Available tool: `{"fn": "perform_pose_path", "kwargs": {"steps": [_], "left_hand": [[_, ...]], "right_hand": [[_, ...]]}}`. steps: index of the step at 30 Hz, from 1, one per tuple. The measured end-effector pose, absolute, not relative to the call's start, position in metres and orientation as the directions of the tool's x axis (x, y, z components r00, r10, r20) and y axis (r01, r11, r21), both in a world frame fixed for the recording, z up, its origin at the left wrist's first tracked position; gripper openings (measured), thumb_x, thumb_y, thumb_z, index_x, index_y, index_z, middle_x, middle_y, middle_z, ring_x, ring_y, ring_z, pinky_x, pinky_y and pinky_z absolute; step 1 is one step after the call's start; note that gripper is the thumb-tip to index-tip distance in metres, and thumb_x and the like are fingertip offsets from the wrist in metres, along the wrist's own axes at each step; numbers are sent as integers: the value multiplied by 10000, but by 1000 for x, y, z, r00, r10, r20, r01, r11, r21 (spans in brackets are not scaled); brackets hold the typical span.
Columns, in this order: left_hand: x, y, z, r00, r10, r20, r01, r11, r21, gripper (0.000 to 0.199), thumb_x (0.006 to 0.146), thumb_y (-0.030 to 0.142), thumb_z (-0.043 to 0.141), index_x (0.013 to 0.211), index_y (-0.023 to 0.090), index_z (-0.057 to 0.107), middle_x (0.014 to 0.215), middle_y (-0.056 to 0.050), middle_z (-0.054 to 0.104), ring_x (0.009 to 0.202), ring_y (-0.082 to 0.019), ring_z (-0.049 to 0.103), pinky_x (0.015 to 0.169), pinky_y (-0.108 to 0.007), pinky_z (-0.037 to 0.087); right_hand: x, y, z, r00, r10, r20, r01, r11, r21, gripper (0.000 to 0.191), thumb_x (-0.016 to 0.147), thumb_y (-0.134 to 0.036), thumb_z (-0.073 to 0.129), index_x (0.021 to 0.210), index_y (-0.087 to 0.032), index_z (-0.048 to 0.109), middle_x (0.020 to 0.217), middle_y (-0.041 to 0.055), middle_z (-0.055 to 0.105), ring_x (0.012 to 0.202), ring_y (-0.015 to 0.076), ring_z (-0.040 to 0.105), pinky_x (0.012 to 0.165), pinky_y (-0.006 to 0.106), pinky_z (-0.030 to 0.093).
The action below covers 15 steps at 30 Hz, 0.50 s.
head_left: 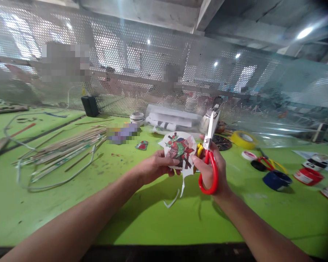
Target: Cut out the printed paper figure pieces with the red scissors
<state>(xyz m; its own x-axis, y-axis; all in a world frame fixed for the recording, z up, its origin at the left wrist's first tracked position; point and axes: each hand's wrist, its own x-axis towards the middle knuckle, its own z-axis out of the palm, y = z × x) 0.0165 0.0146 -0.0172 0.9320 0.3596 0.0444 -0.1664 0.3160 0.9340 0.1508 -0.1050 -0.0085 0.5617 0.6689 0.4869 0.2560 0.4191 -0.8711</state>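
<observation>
My left hand [160, 163] is closed on the lower left of a paper cut-out [171, 147], white around a coloured drawing in green, red and brown. A narrow paper strip [183, 182] hangs from its lower edge. In my right hand [220, 167] is a pair of scissors [210, 140] with a red handle, blades pointing up and away from the paper. Something yellow [199, 149] shows beside the handle. My right thumb lies by the paper's right edge; I cannot tell whether it presses on it. Below, a curled paper offcut [171, 201] appears over the green table.
Thin sticks [68, 149] and a white cable [18, 171] lie left on the green table [142, 225]. A small painted piece [141, 145] sits beyond my left hand. Right are yellow tape [243, 139], a blue pot [277, 180] and red pots [308, 176]. Perforated mesh [117, 40] stands behind.
</observation>
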Motion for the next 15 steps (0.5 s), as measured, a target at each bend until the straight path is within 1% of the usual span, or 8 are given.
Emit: {"fn": "perform_pose_path", "kwargs": {"steps": [2, 5, 11, 15], "left_hand": [[17, 14, -18, 922, 386, 32, -170, 328, 929, 139, 724, 215, 697, 762, 82, 684, 721, -103, 662, 586, -139, 599, 500, -228, 398], [19, 12, -18, 913, 409, 8, -167, 357, 919, 154, 747, 237, 686, 763, 83, 687, 715, -101, 662, 567, -140, 597, 494, -235, 397], [20, 9, -16, 894, 447, -34, -134, 339, 931, 149, 684, 197, 767, 766, 92, 699, 737, -85, 677, 579, -118, 589, 549, -230, 431], [18, 11, -14, 892, 451, -42, -110, 306, 946, 159, 690, 203, 768, 779, 90, 699, 742, -87, 681, 596, -122, 594, 562, -235, 437]], "right_hand": [[151, -104, -9, 542, 697, 471, 197, 439, -877, 585, 711, -131, 625, 1273, -250, 514, 795, -25, 563, 624, 137, 522, 583, 297, 480], [150, -104, -8, 532, 713, 457, 145, 455, -878, 582, 710, -134, 619, 1269, -249, 503, 760, -36, 529, 597, 134, 498, 559, 297, 459], [149, -104, -8, 547, 699, 461, 159, 453, -877, 572, 725, -144, 614, 1272, -268, 502, 778, -29, 546, 616, 145, 526, 585, 307, 476], [149, -104, -8, 545, 696, 467, 165, 457, -874, 563, 722, -139, 610, 1262, -264, 512, 787, -28, 539, 627, 144, 527, 589, 302, 478]]}}
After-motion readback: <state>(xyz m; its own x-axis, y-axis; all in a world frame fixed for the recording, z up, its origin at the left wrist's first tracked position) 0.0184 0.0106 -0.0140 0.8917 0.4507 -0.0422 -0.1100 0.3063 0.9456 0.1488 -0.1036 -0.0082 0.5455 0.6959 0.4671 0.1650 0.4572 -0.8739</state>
